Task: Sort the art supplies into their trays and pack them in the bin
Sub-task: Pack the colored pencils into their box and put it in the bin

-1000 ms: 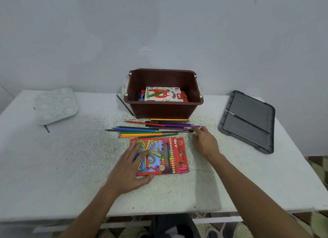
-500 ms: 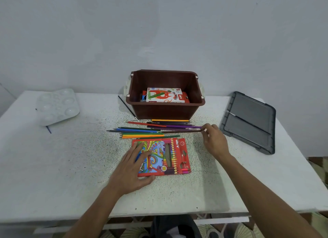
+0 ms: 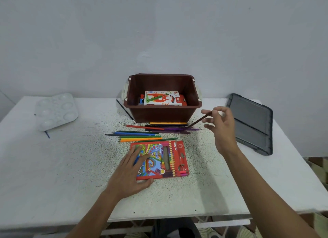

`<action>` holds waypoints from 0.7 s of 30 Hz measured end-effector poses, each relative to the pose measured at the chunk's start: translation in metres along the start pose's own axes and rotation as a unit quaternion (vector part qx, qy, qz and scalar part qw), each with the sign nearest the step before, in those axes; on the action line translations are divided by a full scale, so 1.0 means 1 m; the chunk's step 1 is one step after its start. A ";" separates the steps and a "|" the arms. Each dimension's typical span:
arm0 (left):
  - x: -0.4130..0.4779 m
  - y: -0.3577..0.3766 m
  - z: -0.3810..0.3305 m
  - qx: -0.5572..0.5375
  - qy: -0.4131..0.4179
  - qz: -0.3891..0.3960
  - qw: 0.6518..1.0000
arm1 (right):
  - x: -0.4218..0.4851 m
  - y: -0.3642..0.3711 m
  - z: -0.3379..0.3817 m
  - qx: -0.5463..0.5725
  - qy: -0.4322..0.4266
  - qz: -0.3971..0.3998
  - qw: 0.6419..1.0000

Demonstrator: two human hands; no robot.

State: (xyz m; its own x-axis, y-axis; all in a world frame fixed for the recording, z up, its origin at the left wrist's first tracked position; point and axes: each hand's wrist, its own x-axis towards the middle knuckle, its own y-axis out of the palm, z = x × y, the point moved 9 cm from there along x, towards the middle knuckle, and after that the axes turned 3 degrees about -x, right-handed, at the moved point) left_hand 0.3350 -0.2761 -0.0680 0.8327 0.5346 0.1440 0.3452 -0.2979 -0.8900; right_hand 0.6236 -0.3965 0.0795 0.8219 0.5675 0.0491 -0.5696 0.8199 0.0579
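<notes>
Brown pencil (image 3: 200, 120) now tilted up, top end pinched in right fingers (image 3: 220, 109); left fingers (image 3: 136, 153) flat on box (image 3: 170, 159).

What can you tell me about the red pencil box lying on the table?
The pencil box is a flat red pack, cardboard by its look, printed with colourful swirls, a row of pencils and a yellow "18". A narrow window runs down its middle. It lies flat, slightly skewed, on the white speckled table, just nearer the person than the loose pencils. The left hand rests on its left part, fingers straight.
</notes>
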 end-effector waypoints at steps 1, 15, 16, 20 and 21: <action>0.001 0.000 0.000 0.001 0.000 0.000 1.000 | 0.000 0.001 0.004 0.003 -0.003 -0.010 1.000; 0.000 0.002 0.003 0.012 -0.018 0.019 1.000 | -0.001 0.015 -0.005 0.108 0.056 0.020 0.992; 0.000 0.002 0.003 0.013 -0.019 0.021 1.000 | -0.002 0.015 -0.003 0.085 0.049 0.021 0.995; 0.001 0.002 0.002 0.011 -0.018 0.018 1.000 | -0.004 0.020 -0.004 0.028 0.035 0.054 0.998; 0.001 0.002 0.002 0.010 -0.015 0.017 1.000 | -0.004 0.021 -0.005 0.001 0.030 0.066 0.997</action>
State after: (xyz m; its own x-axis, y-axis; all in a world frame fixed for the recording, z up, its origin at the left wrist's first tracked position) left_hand 0.3357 -0.2749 -0.0701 0.8300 0.5486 0.1004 0.3083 -0.3014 -0.9023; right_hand 0.6087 -0.3812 0.0753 0.7382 0.6745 -0.0027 -0.6734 0.7372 0.0559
